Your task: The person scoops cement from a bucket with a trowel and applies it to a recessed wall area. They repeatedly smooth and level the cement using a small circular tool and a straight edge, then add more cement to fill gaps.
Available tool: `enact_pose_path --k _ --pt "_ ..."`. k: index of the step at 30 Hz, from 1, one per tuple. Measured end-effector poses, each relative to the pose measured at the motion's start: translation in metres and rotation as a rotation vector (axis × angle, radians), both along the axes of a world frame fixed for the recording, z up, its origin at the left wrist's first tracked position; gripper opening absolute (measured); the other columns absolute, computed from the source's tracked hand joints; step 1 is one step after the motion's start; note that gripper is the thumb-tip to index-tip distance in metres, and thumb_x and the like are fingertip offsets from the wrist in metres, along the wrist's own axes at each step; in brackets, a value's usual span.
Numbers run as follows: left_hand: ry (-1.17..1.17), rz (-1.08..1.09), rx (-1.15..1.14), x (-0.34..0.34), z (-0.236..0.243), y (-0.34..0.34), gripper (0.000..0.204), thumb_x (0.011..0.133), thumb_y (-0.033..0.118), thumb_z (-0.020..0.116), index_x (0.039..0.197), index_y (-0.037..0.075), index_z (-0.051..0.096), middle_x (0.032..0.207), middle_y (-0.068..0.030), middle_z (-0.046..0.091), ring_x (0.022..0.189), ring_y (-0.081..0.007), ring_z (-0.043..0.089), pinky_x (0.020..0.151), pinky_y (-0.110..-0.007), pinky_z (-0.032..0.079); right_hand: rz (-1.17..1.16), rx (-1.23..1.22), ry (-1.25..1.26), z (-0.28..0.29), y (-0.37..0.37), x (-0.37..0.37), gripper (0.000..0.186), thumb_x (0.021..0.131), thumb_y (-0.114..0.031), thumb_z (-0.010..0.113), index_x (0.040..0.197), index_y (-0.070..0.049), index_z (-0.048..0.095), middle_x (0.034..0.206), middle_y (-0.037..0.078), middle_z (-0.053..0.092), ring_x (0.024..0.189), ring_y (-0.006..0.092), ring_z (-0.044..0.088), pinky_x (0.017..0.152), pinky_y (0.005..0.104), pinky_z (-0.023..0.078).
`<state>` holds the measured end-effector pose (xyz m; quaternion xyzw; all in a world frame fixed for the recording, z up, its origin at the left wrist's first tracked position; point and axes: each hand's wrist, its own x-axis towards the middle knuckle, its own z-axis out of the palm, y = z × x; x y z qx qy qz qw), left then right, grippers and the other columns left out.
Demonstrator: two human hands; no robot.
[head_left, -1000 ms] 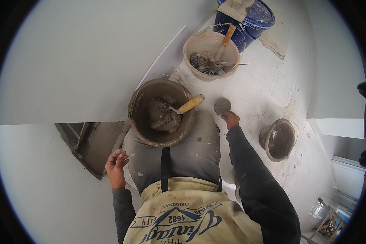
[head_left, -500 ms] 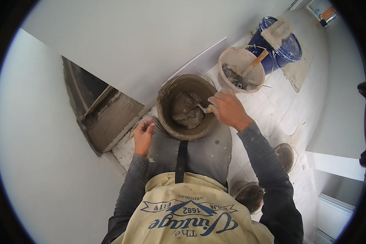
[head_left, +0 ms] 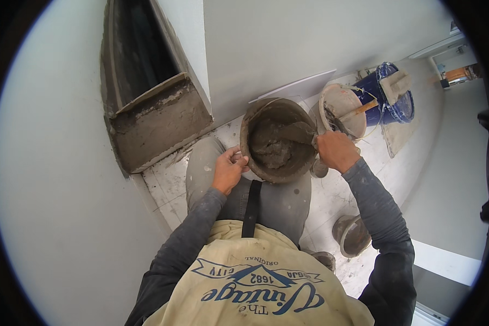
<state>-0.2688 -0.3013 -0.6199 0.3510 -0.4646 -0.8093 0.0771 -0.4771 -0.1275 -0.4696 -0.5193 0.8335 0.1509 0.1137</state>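
Note:
A mortar-caked bucket (head_left: 252, 163) stands before my knees, tilted a little, with a mound of wet grey mortar (head_left: 274, 150) inside. At its near left rim is my left hand (head_left: 229, 170), its fingers closed on the edge. My right hand (head_left: 338, 151) is wrapped round the handle of a trowel (head_left: 294, 132) at the bucket's right rim. The mortar-smeared blade reaches leftward into the bucket, over the mortar; the handle is mostly hidden in my fist.
Left of the bucket, a mortar-coated ledge (head_left: 160, 122) borders a dark wall opening. At the right stand a pale bucket of tools (head_left: 342, 100) and a blue lidded bucket (head_left: 370, 89). A smaller dirty bucket (head_left: 355, 239) sits by my right forearm. A white panel (head_left: 296, 86) leans along the wall.
My left hand has moved from open air to the bucket's rim. My right hand has drawn the trowel from the bucket's middle to its right side. The view has shifted left.

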Motion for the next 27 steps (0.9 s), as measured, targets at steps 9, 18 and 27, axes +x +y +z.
enact_pose_path --k 9,18,27 --pt "0.026 -0.006 0.031 -0.001 0.002 -0.003 0.038 0.091 0.0 0.062 0.129 -0.004 0.055 0.096 -0.0072 0.063 0.083 -0.0134 0.064 0.071 -0.027 0.058 -0.231 -0.128 -0.454 -0.083 -0.002 0.032 0.023 0.093 -0.017 0.057 0.099 0.0 0.071 0.091 0.026 0.067 0.085 0.0453 0.064 0.079 0.0501 0.051" --pt "0.035 -0.075 -0.015 0.002 0.001 -0.007 0.041 0.091 0.007 0.066 0.129 -0.004 0.054 0.096 -0.0071 0.066 0.086 -0.0135 0.065 0.073 -0.028 0.059 -0.753 -0.202 -1.014 -0.064 0.028 0.033 0.027 0.097 -0.023 0.062 0.098 0.002 0.072 0.066 0.004 0.061 0.055 0.012 0.055 0.052 0.0296 0.046" --pt "-0.146 0.372 -0.265 0.091 -0.05 -0.068 0.032 0.09 0.013 0.067 0.118 -0.002 0.065 0.098 -0.0098 0.069 0.085 -0.0155 0.066 0.076 -0.029 0.055 -0.886 -0.381 -1.135 -0.019 0.053 0.036 0.03 0.1 -0.026 0.059 0.094 0.001 0.071 0.061 -0.001 0.055 0.047 0.0055 0.045 0.041 0.0238 0.035"
